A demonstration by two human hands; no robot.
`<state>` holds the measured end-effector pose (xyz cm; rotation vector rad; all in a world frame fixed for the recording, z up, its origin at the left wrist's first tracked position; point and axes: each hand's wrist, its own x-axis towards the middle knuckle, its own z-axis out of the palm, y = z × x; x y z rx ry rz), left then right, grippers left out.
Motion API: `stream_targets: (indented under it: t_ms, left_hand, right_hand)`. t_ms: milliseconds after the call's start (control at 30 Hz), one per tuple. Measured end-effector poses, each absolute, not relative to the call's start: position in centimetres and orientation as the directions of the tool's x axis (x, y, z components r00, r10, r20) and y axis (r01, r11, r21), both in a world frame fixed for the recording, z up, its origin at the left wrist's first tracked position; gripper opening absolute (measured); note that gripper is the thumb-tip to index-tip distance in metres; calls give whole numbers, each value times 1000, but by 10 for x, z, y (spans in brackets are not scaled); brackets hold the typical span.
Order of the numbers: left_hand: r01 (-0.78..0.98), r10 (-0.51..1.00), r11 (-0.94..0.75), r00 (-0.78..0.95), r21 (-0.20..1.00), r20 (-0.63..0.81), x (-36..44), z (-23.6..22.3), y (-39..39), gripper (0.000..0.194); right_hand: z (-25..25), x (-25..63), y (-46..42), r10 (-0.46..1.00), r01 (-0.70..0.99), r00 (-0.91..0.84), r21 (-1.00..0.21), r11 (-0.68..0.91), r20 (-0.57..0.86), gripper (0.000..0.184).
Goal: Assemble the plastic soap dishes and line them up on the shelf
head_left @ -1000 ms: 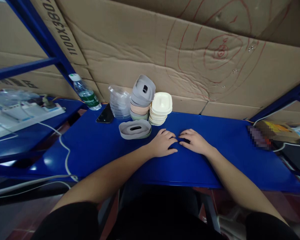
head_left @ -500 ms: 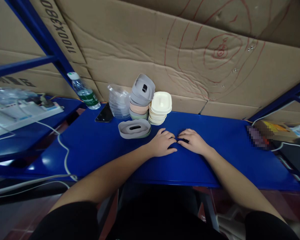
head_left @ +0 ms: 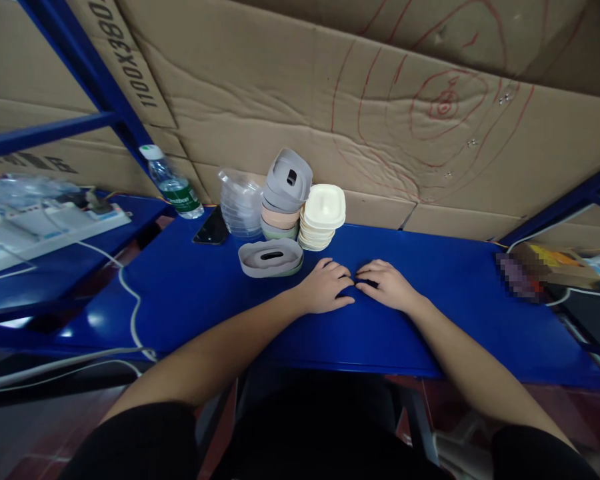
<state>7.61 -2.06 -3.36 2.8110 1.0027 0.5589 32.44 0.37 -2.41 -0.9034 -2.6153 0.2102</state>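
Observation:
My left hand rests on the blue tabletop, fingers a little apart and nothing held. Facing it, my right hand lies on the same surface, open too, its fingertips close to those of the left. Nearest my left hand is a grey oval container with a dark slot inside. Behind it stands a stack of grey, peach and greenish containers, topped by a tilted grey one. Cream square lids or shallow containers are piled to its right. Clear plastic bowls lean together on its left.
At the back left are a water bottle with a green label and a dark phone. A white power strip trails cables over the left side. Cardboard walls the back. A box sits at the right.
The view has shifted very slightly, so the background sits a little further right. Both hands and the containers hold their places on the table.

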Motion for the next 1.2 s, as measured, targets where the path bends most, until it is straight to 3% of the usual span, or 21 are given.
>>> stream_targets:
  t_ms: [300,400,533,700,1000,1200]
  left_hand:
    - [588,632,-775,702,232,329,76,-33,-20,37]
    - [602,646,-757,636,254,422,74,-27,-19,50]
    - [646,722,-659,400,385,565,64,-16,-13,76]
    - [650,787,-561,229,512,573,52,-7,-2,96]
    - [733,765,-535,207,421,611,55,-1,-4,66]
    - [684,665,-616,187,390,723,55,-6,-5,51]
  right_hand:
    - [-23,324,4,622,566,-732,-258,783,280,24]
    - [-22,323,3,631,577,-730,-257,775,264,28]
    - [-22,324,4,628,563,-728,-285,776,275,31]
    - [-27,326,6,630,552,-723,-312,773,284,32]
    - [-29,326,6,643,569,-720,-307,763,261,39]
    - [-30,326,5,686,586,-679,-371,720,260,58]
